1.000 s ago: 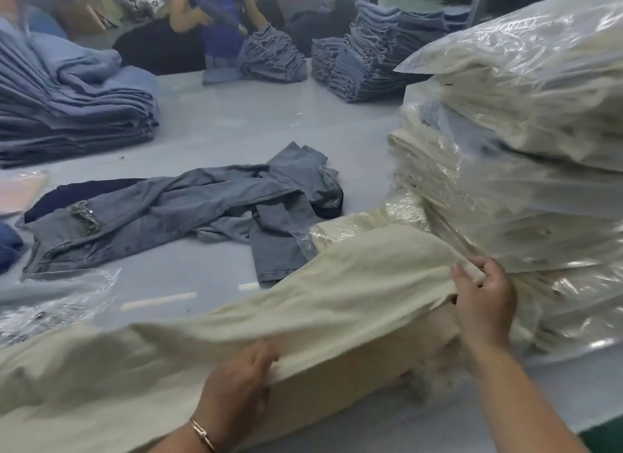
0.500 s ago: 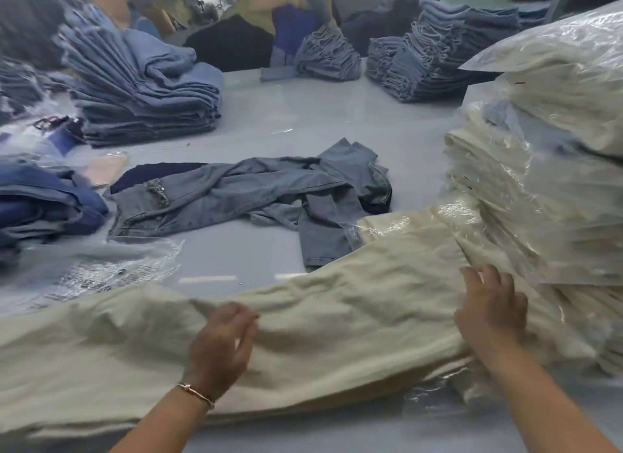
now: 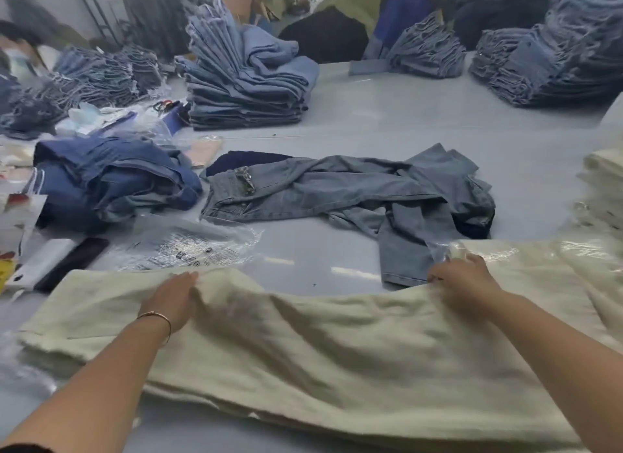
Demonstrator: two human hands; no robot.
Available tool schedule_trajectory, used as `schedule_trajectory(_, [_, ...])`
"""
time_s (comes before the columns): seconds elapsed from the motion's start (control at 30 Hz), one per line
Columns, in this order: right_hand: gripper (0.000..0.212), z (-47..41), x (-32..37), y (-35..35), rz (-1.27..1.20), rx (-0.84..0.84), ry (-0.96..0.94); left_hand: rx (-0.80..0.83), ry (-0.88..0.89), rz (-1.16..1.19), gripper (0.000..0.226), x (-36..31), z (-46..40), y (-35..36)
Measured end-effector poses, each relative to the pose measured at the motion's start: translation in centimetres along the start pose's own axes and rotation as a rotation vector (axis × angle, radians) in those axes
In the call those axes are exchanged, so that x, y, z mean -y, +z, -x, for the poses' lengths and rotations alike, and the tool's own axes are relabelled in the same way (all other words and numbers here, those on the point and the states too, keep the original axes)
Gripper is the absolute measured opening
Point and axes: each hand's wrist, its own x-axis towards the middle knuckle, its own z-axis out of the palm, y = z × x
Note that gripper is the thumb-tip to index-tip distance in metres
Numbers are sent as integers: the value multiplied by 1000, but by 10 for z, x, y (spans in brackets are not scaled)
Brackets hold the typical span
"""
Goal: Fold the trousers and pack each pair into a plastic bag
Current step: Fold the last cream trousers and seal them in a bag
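A pair of cream trousers lies spread lengthwise across the front of the table. My left hand, with a thin bracelet on the wrist, grips the far edge of the cloth left of centre and bunches a small fold. My right hand grips the same far edge further right, beside crinkled clear plastic lying on the cloth. An empty printed plastic bag lies flat just beyond the trousers on the left. A stack of bagged cream trousers shows at the right edge.
Loose grey-blue jeans sprawl mid-table, their leg end touching the cream cloth. A heap of dark blue jeans lies left. Tall folded denim stacks stand behind. A white and a black flat object lie at the left. People work at the far side.
The view has swung left, away from the bagged stack. Both hands moved to the far edge of the cream trousers, which now lie lower and flatter on the table.
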Motion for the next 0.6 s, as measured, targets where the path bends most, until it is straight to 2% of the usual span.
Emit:
schedule_trajectory(0.1, [21,-6,3,5,-4,65,6,-14,46,-5,48,6,-9,-8])
schedule_trajectory(0.2, [15,-12,7,2,-52,49,26,36,-12,38,66,11,-17,-16])
schedule_trajectory(0.33, [19,-12,6,-5,-102,-4,84,79,31,-37,50,26,-37,-13])
schedule_trajectory(0.4, [21,-9,6,-7,-78,-11,123,77,35,-36,53,34,-47,-9])
schedule_trajectory(0.5, [21,-1,5,-12,-65,-140,182,49,79,-79,57,42,-58,-8])
schedule_trajectory(0.6, [22,6,-1,-20,-31,-268,263,2,130,-107,51,51,-68,-8])
